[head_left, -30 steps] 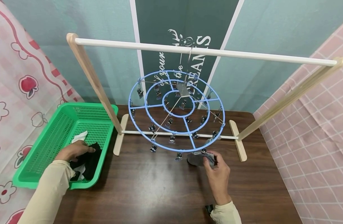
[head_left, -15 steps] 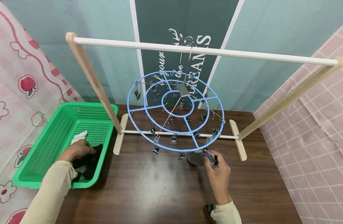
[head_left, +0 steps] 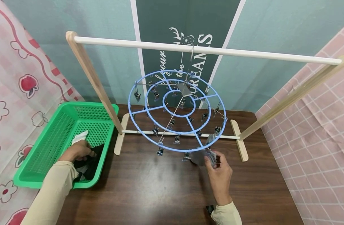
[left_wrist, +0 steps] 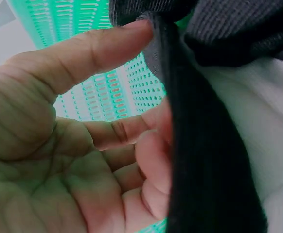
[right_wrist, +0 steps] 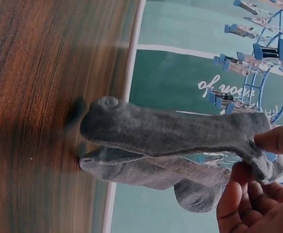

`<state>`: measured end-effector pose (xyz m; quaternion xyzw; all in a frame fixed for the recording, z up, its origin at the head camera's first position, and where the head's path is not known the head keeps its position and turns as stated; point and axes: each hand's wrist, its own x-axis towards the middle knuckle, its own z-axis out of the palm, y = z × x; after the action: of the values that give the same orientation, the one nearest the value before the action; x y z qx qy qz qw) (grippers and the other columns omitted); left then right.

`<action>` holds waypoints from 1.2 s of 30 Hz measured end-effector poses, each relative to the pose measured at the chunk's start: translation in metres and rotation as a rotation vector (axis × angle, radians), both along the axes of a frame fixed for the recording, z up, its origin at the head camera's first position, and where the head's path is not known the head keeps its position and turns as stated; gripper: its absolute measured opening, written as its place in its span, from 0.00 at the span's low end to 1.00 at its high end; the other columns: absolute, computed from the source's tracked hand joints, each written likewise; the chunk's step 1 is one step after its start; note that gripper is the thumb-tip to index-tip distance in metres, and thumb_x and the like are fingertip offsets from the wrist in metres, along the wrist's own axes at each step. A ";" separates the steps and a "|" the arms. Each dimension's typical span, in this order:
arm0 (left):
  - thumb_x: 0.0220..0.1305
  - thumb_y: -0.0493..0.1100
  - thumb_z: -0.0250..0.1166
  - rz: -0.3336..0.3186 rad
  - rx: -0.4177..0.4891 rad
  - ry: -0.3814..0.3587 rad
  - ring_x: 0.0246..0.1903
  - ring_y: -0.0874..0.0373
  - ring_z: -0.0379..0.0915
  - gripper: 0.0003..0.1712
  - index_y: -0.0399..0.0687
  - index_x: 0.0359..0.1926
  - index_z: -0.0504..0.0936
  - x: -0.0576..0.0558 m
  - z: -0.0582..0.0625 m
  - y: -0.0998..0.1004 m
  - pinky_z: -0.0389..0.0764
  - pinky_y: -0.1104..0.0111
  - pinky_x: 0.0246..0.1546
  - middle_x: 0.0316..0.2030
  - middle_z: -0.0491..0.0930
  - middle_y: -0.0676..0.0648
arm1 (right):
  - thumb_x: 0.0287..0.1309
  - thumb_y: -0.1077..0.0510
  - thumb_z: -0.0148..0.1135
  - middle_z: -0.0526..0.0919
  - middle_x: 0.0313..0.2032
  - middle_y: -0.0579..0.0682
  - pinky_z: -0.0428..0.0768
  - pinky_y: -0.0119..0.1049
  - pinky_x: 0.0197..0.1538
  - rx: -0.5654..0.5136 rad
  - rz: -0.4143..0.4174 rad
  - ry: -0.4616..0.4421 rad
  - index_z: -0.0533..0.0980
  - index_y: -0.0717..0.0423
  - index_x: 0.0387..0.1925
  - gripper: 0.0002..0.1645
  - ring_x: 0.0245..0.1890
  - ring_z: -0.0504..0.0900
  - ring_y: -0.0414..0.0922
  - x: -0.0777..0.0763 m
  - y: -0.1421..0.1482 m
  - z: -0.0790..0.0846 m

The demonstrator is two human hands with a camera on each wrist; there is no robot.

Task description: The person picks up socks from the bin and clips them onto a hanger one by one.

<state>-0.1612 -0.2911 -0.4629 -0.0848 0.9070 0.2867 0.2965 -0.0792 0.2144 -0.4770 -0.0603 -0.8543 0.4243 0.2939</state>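
Observation:
My right hand [head_left: 220,175] pinches a grey sock [right_wrist: 175,131] by its cuff between thumb and fingers, below the near rim of the blue round clip hanger [head_left: 176,149]. A second grey sock [right_wrist: 132,172] hangs right behind it in the right wrist view. At the left, my left hand [head_left: 77,151] reaches into the green basket [head_left: 25,179]. There it pinches a black ribbed sock [left_wrist: 200,145], thumb on the near side, some fingertips hidden behind the fabric. White cloth [left_wrist: 258,97] lies against that sock. Part of a white piece [head_left: 80,137] shows beyond the hand.
The hanger hangs by a hook from the white bar [head_left: 127,43] of a wooden stand, with small clips [head_left: 160,152] dangling all around. The stand's posts [head_left: 96,81] rise beside the basket and at the right. A patterned curtain [head_left: 8,103] borders the left side.
The hanger has turned a little, its near clips shifting to the right. My left hand has shifted slightly over the dark cloth in the basket; the right hand stays nearly still.

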 end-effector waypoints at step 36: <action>0.65 0.43 0.62 0.133 0.028 -0.046 0.17 0.56 0.77 0.44 0.14 0.65 0.49 0.003 0.013 0.008 0.81 0.61 0.25 0.42 0.72 0.22 | 0.46 0.78 0.66 0.83 0.43 0.66 0.78 0.27 0.35 -0.224 0.496 -0.018 0.76 0.75 0.48 0.23 0.30 0.82 0.46 0.008 -0.038 0.039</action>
<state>-0.1579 -0.2829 -0.4503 -0.1471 0.8883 0.3164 0.2986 -0.0712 0.1766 -0.4380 0.1151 -0.7934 0.5745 0.1650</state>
